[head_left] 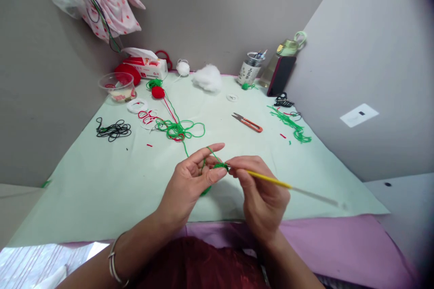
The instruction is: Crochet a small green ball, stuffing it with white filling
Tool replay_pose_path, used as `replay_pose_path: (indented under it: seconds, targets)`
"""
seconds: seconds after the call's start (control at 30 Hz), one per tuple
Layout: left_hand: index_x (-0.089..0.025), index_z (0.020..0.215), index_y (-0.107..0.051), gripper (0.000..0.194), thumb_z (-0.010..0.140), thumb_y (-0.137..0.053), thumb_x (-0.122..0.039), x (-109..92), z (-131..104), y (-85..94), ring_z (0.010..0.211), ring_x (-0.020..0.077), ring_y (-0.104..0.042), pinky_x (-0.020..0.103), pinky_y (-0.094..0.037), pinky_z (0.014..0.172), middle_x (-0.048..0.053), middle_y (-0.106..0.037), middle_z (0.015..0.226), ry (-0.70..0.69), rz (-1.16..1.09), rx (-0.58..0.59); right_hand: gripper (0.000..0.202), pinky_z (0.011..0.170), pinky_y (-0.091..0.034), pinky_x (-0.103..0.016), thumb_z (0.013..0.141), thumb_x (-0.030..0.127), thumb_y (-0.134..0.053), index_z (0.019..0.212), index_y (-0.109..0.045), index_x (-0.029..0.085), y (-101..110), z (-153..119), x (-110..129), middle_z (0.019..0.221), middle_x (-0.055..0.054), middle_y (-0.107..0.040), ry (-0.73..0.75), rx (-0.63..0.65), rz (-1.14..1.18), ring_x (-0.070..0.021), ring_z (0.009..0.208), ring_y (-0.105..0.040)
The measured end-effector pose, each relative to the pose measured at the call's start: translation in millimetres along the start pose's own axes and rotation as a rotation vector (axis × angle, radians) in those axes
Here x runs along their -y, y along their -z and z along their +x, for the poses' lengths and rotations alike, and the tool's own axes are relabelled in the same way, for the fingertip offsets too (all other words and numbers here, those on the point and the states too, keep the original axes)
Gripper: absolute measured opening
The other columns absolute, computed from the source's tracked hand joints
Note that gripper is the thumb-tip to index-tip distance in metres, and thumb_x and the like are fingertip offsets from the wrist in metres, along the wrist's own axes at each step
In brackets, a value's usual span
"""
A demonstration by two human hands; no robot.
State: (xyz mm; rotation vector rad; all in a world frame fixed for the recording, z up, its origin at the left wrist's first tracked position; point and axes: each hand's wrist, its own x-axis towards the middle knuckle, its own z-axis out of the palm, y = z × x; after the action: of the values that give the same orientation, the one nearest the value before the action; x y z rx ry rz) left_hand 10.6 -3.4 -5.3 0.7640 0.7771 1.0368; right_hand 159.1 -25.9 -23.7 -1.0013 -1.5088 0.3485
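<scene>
Between thumb and fingers, my left hand [190, 180] pinches a small piece of green crochet work [221, 166]. Green yarn [186, 149] passes over its raised index finger and trails back to a loose green tangle [176, 130] on the table. My right hand [262, 192] is closed on a crochet hook [267, 178] with a yellow grip, held like a pen. The hook's tip meets the green piece, though the exact stitch is too small to make out. More green crochet [205, 190] hangs below my left palm.
Orange-handled thread snips [247, 123] lie beyond my hands. Black cord [113, 130] lies at left, green yarn scraps [288, 122] at right. Along the back stand a plastic tub [117, 88], a tissue box [147, 68], white stuffing [207, 78], a pen cup [250, 70] and a phone [282, 76] against a bottle.
</scene>
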Motion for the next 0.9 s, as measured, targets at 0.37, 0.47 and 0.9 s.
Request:
replay_pose_path:
  seconds: [0.37,0.47,0.9]
  targets:
    - [-0.026,0.115,-0.082,0.035,0.08,-0.086,-0.028,-5,3,6.7,0.07,0.0102,-0.049,0.023,-0.041,0.07,-0.002,-0.063,0.08,0.052,-0.054,0.025,0.018,0.062,-0.055,-0.03,0.101,0.019,-0.061,0.096,-0.078,0.024,3,8,2,0.084,-0.003,-0.074,-0.144,-0.07,0.2,-0.0163,0.072,-0.066]
    - [-0.03,0.118,-0.081,0.034,0.084,-0.083,-0.033,-2,0,6.7,0.084,0.0149,-0.054,0.025,-0.041,0.075,0.002,-0.069,0.091,-0.028,0.129,0.027,0.015,0.067,-0.057,-0.031,0.099,0.023,-0.064,0.096,-0.079,0.024,3,8,0,0.089,-0.004,-0.076,-0.209,-0.011,0.2,-0.0169,0.077,-0.068]
    - [-0.034,0.116,-0.081,0.033,0.085,-0.081,-0.023,-2,-3,7.3,0.073,0.0113,-0.046,0.024,-0.042,0.072,-0.002,-0.059,0.088,-0.164,0.339,-0.071,0.022,0.071,-0.06,-0.032,0.103,0.014,-0.054,0.109,-0.072,0.024,5,3,4,0.095,-0.004,-0.077,-0.021,0.033,0.003,-0.0159,0.078,-0.071]
